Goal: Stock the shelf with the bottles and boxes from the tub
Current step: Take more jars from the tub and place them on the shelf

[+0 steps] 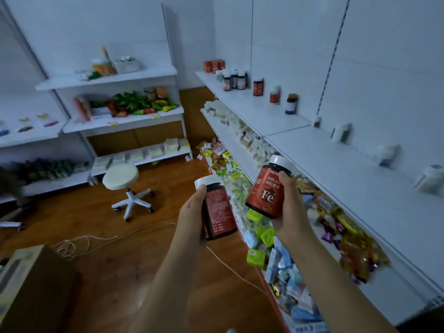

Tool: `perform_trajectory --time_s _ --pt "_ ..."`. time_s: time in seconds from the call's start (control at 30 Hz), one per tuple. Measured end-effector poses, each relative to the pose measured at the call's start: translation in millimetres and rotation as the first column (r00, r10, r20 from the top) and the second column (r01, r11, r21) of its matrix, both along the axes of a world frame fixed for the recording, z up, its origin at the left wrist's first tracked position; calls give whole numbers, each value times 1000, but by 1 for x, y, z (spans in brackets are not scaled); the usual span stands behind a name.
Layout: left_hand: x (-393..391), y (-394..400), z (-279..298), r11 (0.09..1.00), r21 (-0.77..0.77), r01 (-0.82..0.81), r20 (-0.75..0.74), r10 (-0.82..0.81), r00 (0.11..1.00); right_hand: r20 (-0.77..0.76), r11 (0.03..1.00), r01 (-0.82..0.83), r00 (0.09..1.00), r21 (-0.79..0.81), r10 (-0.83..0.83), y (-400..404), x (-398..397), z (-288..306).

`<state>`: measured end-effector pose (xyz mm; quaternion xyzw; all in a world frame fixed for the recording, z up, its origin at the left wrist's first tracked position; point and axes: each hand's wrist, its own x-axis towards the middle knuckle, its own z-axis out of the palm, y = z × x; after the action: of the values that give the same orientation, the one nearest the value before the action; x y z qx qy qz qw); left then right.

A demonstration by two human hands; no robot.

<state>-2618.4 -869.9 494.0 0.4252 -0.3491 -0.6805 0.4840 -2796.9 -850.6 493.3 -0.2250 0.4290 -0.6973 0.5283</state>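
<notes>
- Two red bottles held up at centre frame, one per hand, both clear of the shelving.
- Left hand [192, 210] wrapped round the left bottle [219, 212]: thumb up beside the white cap, fingers curled behind; grip closed on it, back label toward the camera.
- Right hand [292, 210] closed on the right bottle [266, 191], thumb over the upper label, remaining fingers hidden behind; "Fe" label facing the camera.
- Long axes: both bottles tilted, caps pointing up. Left bottle's cap leans toward upper left, base toward lower right; right bottle's cap leans toward upper right, toward the shelf.
- Top shelf [336, 164] running as a white board from lower right to upper centre of the frame, lying right of and above both hands.
- Key relation: right bottle nearer the shelf edge, with its cap just beside that edge in the picture; left bottle farther off, toward frame centre, over the wooden floor.
- Bare board directly up-right of the right hand; shelved bottles [258, 86] in a loose row further along toward upper centre, white containers [340, 133] spaced along the back wall at right.
- Judged: right hand better placed to set down first, with a short carry up and right and a turn to bring the bottle upright, label outward.
- Left bottle likely to need a longer reach across, or a step closer.
- Tub not seen in this view.
</notes>
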Motion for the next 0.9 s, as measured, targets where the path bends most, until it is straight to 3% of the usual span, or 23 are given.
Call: perform_trajectory --time_s 0.3,0.67,0.9 --pt "-11 -143 11 999 -27 47 109 -43 993 -44 999 33 999 14 -32 -147 -6 11" --pt "-17 -291 -15 996 10 86 59 -86 995 -145 996 66 988 68 -55 -290 -16 2" --pt "-14 -426 -33 987 45 157 81 -160 984 -212 989 123 972 81 -104 -411 -8 -10"
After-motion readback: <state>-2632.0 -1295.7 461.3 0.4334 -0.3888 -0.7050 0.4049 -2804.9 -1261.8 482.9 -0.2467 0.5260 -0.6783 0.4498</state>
